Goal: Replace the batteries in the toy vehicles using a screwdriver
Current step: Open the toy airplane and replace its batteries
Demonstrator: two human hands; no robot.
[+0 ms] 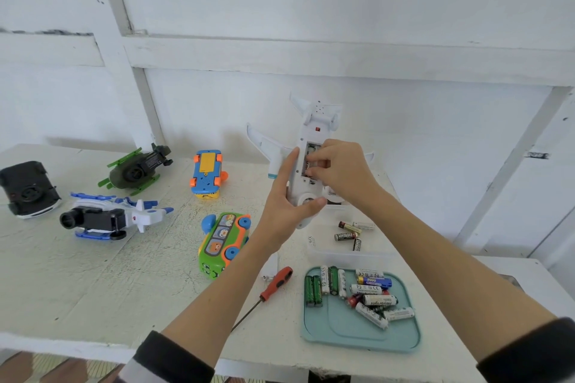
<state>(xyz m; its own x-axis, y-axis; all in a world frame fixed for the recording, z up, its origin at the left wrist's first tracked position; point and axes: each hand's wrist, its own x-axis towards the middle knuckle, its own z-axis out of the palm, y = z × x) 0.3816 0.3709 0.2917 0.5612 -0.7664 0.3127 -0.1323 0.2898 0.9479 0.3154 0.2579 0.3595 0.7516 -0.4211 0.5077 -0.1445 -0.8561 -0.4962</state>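
Note:
I hold a white toy airplane belly up above the table, its battery compartment open. My left hand grips the fuselage from the left, thumb across its lower end. My right hand has its fingertips curled into the compartment, on a battery there. A red-handled screwdriver lies on the table below my left forearm. A teal tray holds several batteries. A clear tub behind it holds a few dark batteries.
On the white table lie other toys: a green bus, a blue and orange vehicle, a green helicopter, a blue and white helicopter and a black car. A white wall stands close behind.

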